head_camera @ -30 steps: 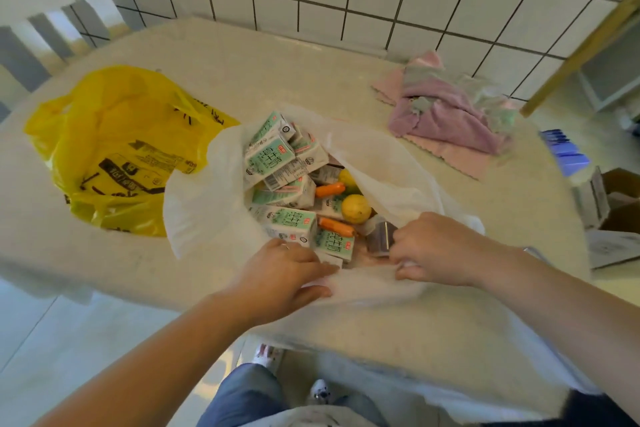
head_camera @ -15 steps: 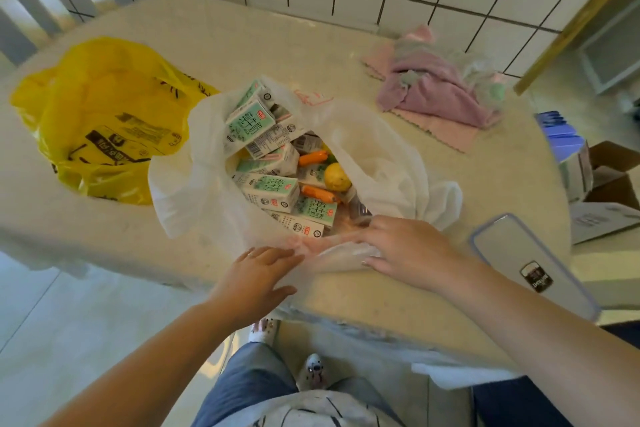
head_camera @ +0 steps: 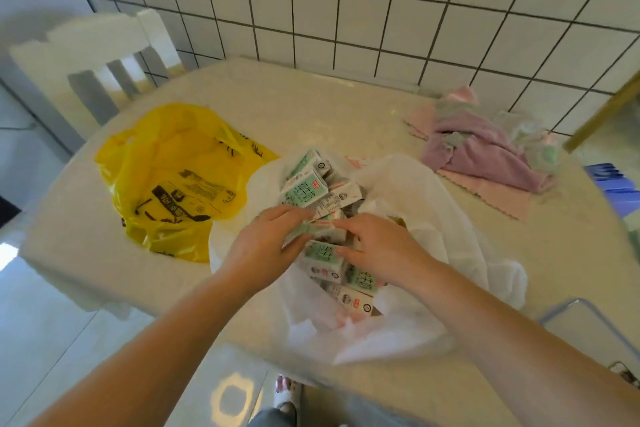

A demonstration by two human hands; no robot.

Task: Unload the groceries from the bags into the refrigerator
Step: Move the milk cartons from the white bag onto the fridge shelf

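An open white plastic bag [head_camera: 408,191] lies on the round table [head_camera: 311,107]. It holds several small green-and-white milk cartons [head_camera: 304,189]. Both of my hands are inside the bag's mouth, on the pile. My left hand [head_camera: 263,243] has its fingers over one carton [head_camera: 322,234] in the middle of the pile and its thumb under it. My right hand [head_camera: 377,246] meets that carton from the right, index finger above and thumb below. More cartons [head_camera: 323,255] lie below my hands. The fruit and carrots seen earlier are hidden.
A crumpled yellow plastic bag [head_camera: 173,177] lies left of the white bag. Pink and purple cloths [head_camera: 485,156] are heaped at the back right. A white chair [head_camera: 86,55] stands at the table's far left. A clear lid [head_camera: 588,322] sits near my right forearm, against the table's near edge.
Both hands left the bag's near edge and reached into the pile of cartons, closing on one. The view tilted up, showing more wall and chair.
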